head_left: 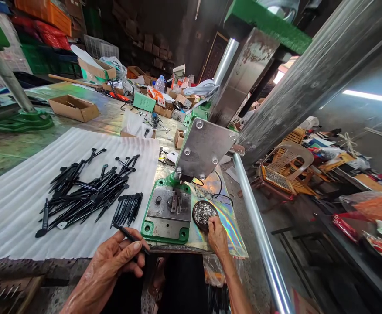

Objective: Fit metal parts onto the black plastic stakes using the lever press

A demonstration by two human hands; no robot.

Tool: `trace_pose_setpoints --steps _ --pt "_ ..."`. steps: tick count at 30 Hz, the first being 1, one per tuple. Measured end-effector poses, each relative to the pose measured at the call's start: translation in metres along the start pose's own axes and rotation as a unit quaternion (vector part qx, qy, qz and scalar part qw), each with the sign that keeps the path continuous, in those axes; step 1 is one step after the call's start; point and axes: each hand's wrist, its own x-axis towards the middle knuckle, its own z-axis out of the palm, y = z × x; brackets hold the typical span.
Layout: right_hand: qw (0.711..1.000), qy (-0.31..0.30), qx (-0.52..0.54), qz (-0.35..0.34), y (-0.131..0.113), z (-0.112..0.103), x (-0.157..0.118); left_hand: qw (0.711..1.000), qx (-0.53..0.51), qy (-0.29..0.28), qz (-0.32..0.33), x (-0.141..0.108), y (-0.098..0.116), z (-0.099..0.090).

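Between the thumb and fingers of my left hand [117, 257] is a slim black tool [130, 236], held in front of the press base's left corner. My right hand [217, 233] has its fingers pinched at the right rim of a round dark dish [200, 209] full of small silvery metal pieces; what the fingertips hold is too small to tell. The green press base [168, 228] with a metal block and small fixture stands between the hands. A loose pile of black tools [89, 192] and a neater row of them [127, 209] lie on white foam sheet [11, 205].
Above the base hangs the press head with a metal plate [204, 148]. A shiny steel lever bar [259, 226] slants down at the right. An open cardboard box [73, 108] and a green box [144, 101] sit farther back. A plastic chair [285, 161] stands right.
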Motion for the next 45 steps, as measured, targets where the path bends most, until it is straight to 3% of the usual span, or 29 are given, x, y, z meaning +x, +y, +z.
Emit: trace_pose_setpoints --steps 3,8,10,17,19,22,25,27,30,34,45 --pt "0.999 -0.042 0.011 -0.020 -0.031 0.002 -0.019 0.999 -0.005 -0.034 0.012 0.003 -0.001 0.011" --pt "0.983 -0.162 0.058 -0.058 -0.099 0.015 -0.073 0.996 -0.020 -0.085 0.028 0.008 -0.006 0.030" --pt "0.977 -0.183 0.085 -0.064 -0.116 0.020 -0.089 0.995 -0.018 -0.096 0.025 0.008 -0.009 0.031" --pt "0.976 -0.136 0.160 0.051 -0.131 0.021 -0.101 0.995 -0.034 -0.089 0.001 0.001 -0.010 0.029" --pt "0.947 -0.165 0.263 0.085 -0.132 0.022 -0.098 0.995 -0.045 -0.092 -0.007 -0.003 -0.007 0.033" --pt "0.872 -0.202 0.425 0.136 -0.136 0.025 -0.093 0.995 -0.042 -0.092 -0.009 -0.007 -0.005 0.037" --pt "0.808 -0.180 0.530 0.187 -0.140 0.028 -0.089 0.995 -0.033 -0.093 -0.003 -0.006 -0.008 0.039" --pt "0.791 -0.152 0.556 0.208 -0.141 0.028 -0.087 0.996 -0.040 -0.083 0.004 -0.004 -0.011 0.038" --pt "0.809 -0.125 0.533 0.216 -0.142 0.026 -0.083 0.997 -0.068 -0.042 0.015 0.001 -0.011 0.035" --pt "0.828 -0.133 0.506 0.201 -0.146 0.024 -0.079 0.993 -0.117 -0.016 0.020 0.005 -0.009 0.031" --pt "0.819 -0.155 0.511 0.211 -0.156 0.031 -0.080 0.980 -0.196 -0.032 -0.005 0.006 -0.015 0.028"
